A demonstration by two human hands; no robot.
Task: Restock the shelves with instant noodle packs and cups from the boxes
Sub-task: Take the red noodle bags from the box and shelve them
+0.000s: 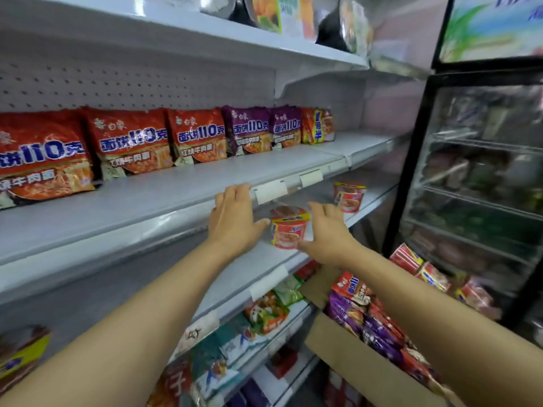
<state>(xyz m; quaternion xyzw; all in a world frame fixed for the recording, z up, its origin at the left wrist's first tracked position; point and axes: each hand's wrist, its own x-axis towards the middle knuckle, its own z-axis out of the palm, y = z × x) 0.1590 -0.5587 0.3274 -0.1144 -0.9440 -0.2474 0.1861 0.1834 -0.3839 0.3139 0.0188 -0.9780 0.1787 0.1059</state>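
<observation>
Near the centre of the frame, a red round instant noodle cup with a foil lid (pixel 286 230) stands on the white metal lower shelf (pixel 246 274), between both hands. The left hand (pixel 235 218) has its fingers spread and straight, its thumb just touching the cup's side; the right hand (pixel 326 230) lies open against the other side, gripping nothing that I can see. A second red cup (pixel 349 196) stands further right on that shelf. Red and purple flat noodle packs (pixel 194 136) line the back of the shelf above, its front bare. The brown cardboard box (pixel 346 351) at lower right holds many packs, so much restocking seems left.
</observation>
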